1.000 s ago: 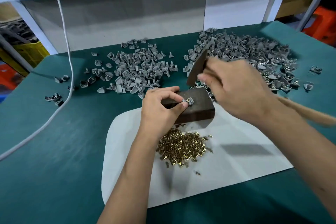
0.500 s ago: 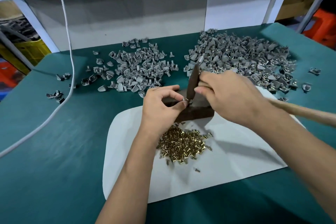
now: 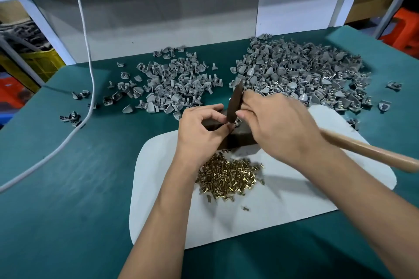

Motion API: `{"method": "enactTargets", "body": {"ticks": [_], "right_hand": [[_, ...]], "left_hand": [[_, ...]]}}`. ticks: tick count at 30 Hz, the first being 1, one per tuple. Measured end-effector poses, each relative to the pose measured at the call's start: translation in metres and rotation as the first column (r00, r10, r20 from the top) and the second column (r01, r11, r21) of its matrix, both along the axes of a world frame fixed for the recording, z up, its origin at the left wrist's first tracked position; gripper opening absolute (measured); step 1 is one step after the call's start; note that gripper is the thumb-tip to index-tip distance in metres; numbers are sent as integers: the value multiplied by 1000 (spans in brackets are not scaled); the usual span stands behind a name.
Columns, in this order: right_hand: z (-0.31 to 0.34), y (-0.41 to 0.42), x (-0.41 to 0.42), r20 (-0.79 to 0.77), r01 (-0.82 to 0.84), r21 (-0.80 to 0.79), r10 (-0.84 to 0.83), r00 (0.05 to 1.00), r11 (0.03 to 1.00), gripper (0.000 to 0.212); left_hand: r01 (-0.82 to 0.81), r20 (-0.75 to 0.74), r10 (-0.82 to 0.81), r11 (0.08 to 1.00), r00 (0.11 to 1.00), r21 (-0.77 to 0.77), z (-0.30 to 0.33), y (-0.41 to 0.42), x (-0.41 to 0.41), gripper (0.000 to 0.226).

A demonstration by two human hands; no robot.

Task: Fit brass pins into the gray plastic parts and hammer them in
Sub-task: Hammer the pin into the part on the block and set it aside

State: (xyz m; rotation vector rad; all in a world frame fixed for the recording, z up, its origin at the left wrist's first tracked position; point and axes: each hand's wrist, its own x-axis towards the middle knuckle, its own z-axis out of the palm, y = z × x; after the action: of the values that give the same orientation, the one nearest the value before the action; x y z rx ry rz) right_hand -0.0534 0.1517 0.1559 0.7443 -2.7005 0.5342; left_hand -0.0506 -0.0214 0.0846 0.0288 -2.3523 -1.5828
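From the head camera: the left hand (image 3: 199, 129) pinches a small gray part (image 3: 237, 123) on top of the dark block (image 3: 240, 139), fingers curled tight around it. The right hand (image 3: 278, 127) grips the hammer (image 3: 234, 104), its head down at the part, wooden handle trailing right. Brass pins (image 3: 229, 176) lie heaped on the white mat (image 3: 283, 197), just below the block. Two piles of gray parts (image 3: 301, 75) sit farther back on the green surface (image 3: 68, 188).

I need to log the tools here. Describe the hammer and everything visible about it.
The hammer has a dark, flat, narrow metal head and a light wooden handle that runs out to the right edge of the picture. The right hand grips it close to the head. The head stands nearly upright, its lower end down at the small part pinched by the left hand on the dark block.
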Motion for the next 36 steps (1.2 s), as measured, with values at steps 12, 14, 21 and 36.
{"method": "enactTargets", "body": {"ticks": [12, 14, 21, 36], "right_hand": [[10, 9, -14, -1, 51, 90, -51, 999, 995, 20], [11, 12, -13, -102, 14, -163, -31, 994, 986, 23], [8, 14, -18, -1, 53, 101, -53, 999, 994, 19], [-12, 68, -30, 155, -75, -219, 111, 982, 973, 12]], "left_hand": [[-25, 5, 25, 1000, 1000, 14, -1, 2, 1, 19], [-24, -3, 24, 1000, 1000, 20, -1, 2, 1, 21], [-20, 21, 21, 1000, 1000, -13, -1, -1, 2, 13], [-73, 10, 74, 997, 997, -36, 3, 1, 5, 12]]}}
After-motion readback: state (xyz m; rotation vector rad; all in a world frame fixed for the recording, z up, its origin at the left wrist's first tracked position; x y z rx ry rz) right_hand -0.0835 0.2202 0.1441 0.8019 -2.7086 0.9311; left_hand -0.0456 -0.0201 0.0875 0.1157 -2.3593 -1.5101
